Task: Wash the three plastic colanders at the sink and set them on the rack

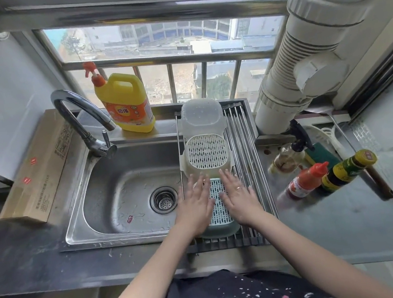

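A: Look at you, both hands flat on the pale green slotted plastic colander (219, 203), which lies upside down at the near end of the steel roll-up rack (245, 142) over the stainless steel sink (119, 185).

B: Yes, your left hand (196, 205) lies on its left side and your right hand (239, 198) on its right, fingers straight and spread, curled round nothing.

A: Just beyond your fingertips sits the cream slotted plastic colander (206, 152), bottom up too, and behind that the clear plastic colander (202, 116), at the far end of the rack by the window.

B: All three in a row on the rack. On your left, the chrome curved faucet (80, 117) and the yellow dish soap jug (126, 103); on your right, bottles stand on the grey tabletop (340, 229).
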### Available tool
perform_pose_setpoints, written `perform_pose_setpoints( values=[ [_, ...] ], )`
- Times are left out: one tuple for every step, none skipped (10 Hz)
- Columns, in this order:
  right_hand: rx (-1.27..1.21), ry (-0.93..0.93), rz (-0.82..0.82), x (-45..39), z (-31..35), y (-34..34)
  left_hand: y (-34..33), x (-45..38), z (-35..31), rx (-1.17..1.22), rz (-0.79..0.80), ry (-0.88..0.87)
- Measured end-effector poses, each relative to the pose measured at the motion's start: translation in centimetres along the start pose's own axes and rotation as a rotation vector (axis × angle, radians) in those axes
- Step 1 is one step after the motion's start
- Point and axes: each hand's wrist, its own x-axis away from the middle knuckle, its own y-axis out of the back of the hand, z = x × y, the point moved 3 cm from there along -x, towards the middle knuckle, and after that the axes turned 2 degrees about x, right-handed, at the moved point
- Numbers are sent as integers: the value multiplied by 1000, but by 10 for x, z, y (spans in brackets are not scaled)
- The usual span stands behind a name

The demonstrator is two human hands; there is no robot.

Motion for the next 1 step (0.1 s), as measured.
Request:
perform_pose_setpoints(
  values=[
    [-199,19,-48,2,2,10,20,5,5,144,-37,-24]
  ],
)
